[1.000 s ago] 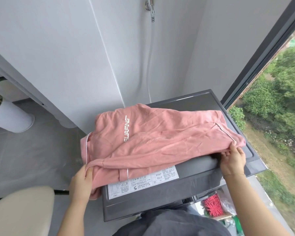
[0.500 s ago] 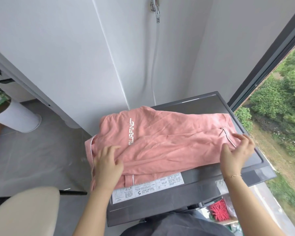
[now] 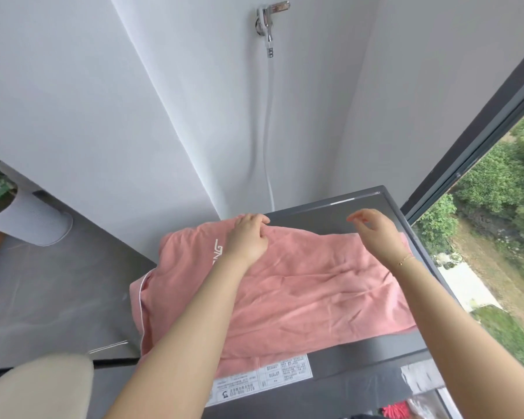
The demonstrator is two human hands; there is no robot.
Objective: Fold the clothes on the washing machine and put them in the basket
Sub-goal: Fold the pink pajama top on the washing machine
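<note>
Left hand (image 3: 248, 237) pinched the pink garment (image 3: 300, 291)'s far edge; right hand (image 3: 375, 231) hovered loose-fingered just past it, garment running left-right.

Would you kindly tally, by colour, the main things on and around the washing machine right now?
Pink: 1, the pink garment
Dark grey: 1, the washing machine
Chrome: 1, the wall tap
White: 2, the hose and the label sticker
Total: 5

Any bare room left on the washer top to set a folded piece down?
Bare lid on the washing machine shows behind the pink garment, under the right hand, and in a near-right strip beside the label. The left side is crowded: garment overhangs, left hand on it.
</note>
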